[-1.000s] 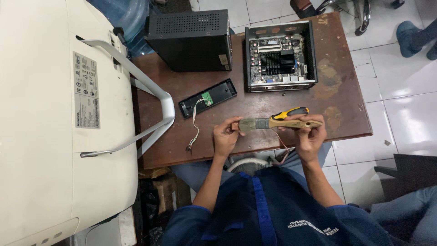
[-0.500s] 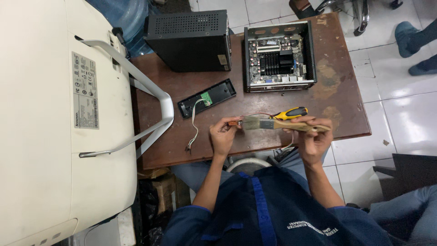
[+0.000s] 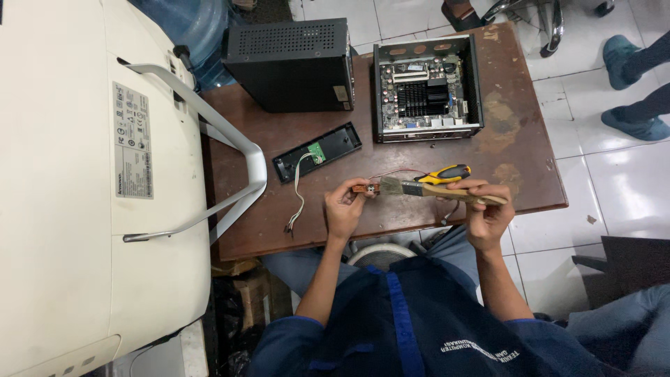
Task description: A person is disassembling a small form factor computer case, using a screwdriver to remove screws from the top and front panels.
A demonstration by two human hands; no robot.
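**Brush meets small part above the brown surface**

Here, nearest the camera, both forearms reach forward from dark blue sleeves, elbows bent. The left hand (image 3: 343, 207) pinches a small brown part (image 3: 363, 188) between fingertips, held up over the surface's (image 3: 530, 174) near edge. The right hand (image 3: 485, 213) is clenched round the wooden handle of a brush (image 3: 436, 190), held level, its bristles touching or just beside the part. A thin red wire (image 3: 401, 172) arcs away from the part.

Just behind the brush lies a yellow-and-black screwdriver (image 3: 447, 172). Further left rests a long black cover (image 3: 317, 151) with a small green board and loose wires. At the far edge sit two boxes: a closed black case (image 3: 289, 64), and beside it an open case (image 3: 427, 87) holding a circuit board with a black finned block.
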